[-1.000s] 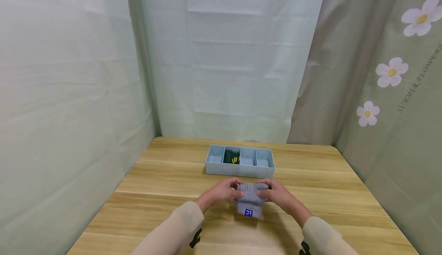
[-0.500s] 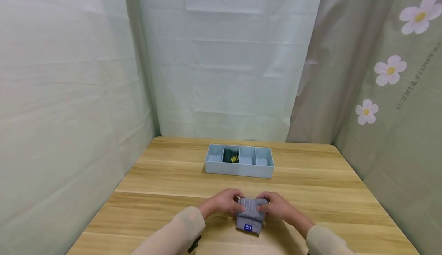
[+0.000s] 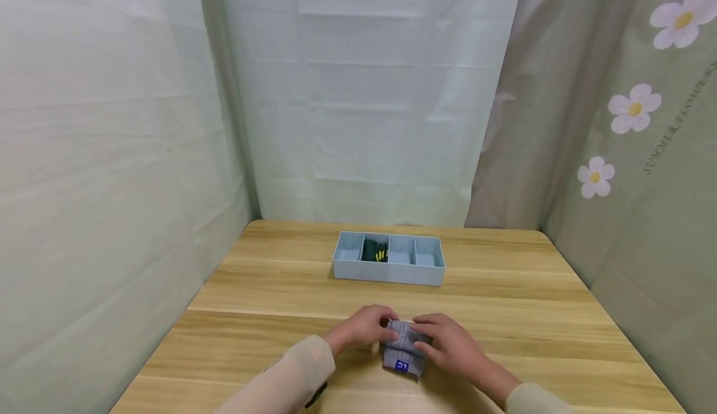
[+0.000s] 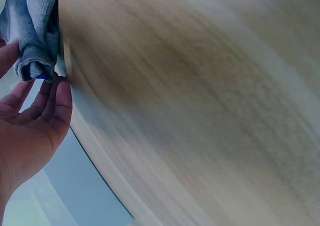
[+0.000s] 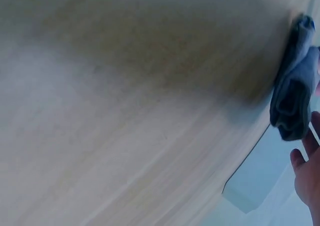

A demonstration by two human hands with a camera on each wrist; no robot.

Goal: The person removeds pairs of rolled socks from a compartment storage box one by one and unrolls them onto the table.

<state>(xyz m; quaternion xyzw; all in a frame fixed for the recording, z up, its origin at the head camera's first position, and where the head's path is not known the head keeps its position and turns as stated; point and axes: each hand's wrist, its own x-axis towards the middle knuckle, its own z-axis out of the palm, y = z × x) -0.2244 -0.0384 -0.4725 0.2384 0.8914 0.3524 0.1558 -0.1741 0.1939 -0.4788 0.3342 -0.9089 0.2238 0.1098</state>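
Note:
A folded grey sock (image 3: 404, 337) with a blue LC patch lies on the table in front of me, its cuff towards me. My left hand (image 3: 365, 327) holds its left side between thumb and fingers. In the left wrist view, the thumb is against the rolled sock (image 4: 36, 40) and the fingertips are at its lower end. My right hand (image 3: 452, 347) rests on the sock's right side with loosened, fairly straight fingers. The right wrist view shows the layered end of the sock (image 5: 291, 105) beside the fingers (image 5: 311, 141).
Behind the hands stands a light blue box (image 3: 386, 271) with several compartments in a row. A dark green folded item (image 3: 371, 251) with yellow stripes fills its second compartment from the left. Pale curtains (image 3: 364, 121) enclose the wooden table (image 3: 269, 289).
Both hands have lowered the sock towards me and onto the table. The right hand's fingers have since loosened and spread over its right side; the left hand keeps its hold.

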